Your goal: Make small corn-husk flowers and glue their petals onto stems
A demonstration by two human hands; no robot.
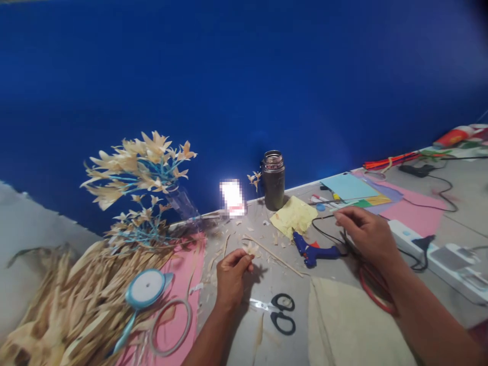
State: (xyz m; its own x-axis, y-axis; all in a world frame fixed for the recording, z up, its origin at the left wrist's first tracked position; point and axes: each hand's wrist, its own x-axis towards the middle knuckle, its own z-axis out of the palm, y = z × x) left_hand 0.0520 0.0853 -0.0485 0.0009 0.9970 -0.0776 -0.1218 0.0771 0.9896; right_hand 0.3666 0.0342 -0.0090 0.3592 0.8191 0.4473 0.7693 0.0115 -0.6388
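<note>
Between the thumb and fingers of my left hand (233, 272) is a small pale flower (251, 249), made of dry husk-like petals. My right hand (368, 236) hovers over the right side of the table, thumb and fingertips pinched together. Whatever may be in that pinch is too small to make out. Below and left of it lies a blue hot glue gun (316, 252) with a black cord. Black-handled scissors (280, 312) rest on the table, right of my left forearm. Thin dry strips (272, 254) and scraps are scattered ahead of my left hand.
Dry husks (57, 295) pile up at left beside a roll of blue tape (147, 288). Pale flowers (141, 162) stand in a clear vase (185, 206). A dark flask (274, 183), yellow paper (293, 217), a bright screen (233, 198) and a power strip (438, 256) surround the work area.
</note>
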